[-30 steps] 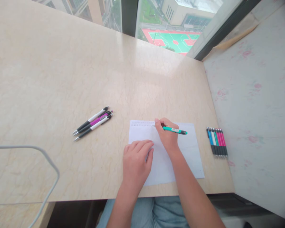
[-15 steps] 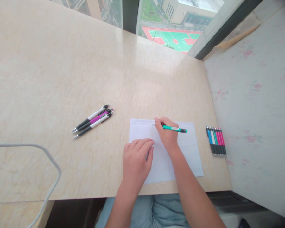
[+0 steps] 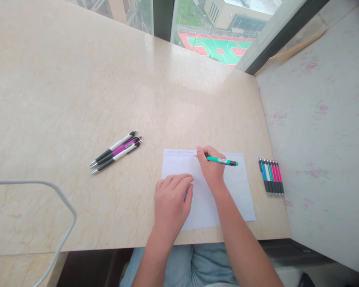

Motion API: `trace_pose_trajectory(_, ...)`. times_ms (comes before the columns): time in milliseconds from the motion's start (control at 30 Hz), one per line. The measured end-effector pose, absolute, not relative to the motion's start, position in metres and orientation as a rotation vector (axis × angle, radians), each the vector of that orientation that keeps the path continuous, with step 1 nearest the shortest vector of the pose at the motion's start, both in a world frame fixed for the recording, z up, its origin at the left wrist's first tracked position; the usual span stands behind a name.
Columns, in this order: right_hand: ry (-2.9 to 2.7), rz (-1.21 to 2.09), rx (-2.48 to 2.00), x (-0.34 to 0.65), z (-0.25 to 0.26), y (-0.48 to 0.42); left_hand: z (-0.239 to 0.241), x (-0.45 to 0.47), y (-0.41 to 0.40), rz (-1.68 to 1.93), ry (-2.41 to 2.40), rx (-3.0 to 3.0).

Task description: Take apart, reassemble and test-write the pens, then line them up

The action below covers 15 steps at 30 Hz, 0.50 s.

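Note:
A white sheet of paper (image 3: 236, 195) lies near the front edge of the desk, with rows of small handwriting along its top. My right hand (image 3: 212, 167) is closed around a green and black pen (image 3: 221, 160), whose tip meets the paper at the end of the second written row. The writing is too small to read. On the left part of the sheet rests my left hand (image 3: 172, 199), palm down, its fingers stretched out and slightly bent. The sheet's left edge is partly hidden under that hand.
Three pens (image 3: 116, 152), two white and one purple, lie left of the paper. Several colored pens (image 3: 271, 177) stand in a neat row at the right, by the flowered wall (image 3: 320, 139). A grey cable (image 3: 68, 205) curves over the desk's left side. A window borders the far edge.
My right hand and the pen have shifted slightly to the right along the written row. My left hand stays in place on the paper.

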State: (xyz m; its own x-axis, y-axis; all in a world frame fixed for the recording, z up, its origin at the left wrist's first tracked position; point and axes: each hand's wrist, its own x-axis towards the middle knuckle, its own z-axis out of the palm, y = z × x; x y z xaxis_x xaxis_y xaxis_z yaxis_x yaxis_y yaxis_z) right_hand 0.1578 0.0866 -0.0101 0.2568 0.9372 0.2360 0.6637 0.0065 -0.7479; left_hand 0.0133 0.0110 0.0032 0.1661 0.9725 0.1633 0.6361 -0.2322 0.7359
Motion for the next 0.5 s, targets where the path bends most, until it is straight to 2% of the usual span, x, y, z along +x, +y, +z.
trace_pose_trajectory(500, -1.500, 0.462, -1.742, 0.1563, -0.0087, 0.0871, 0.0045, 0.0124, 0.0102, 0.845, 1.518, 1.941)
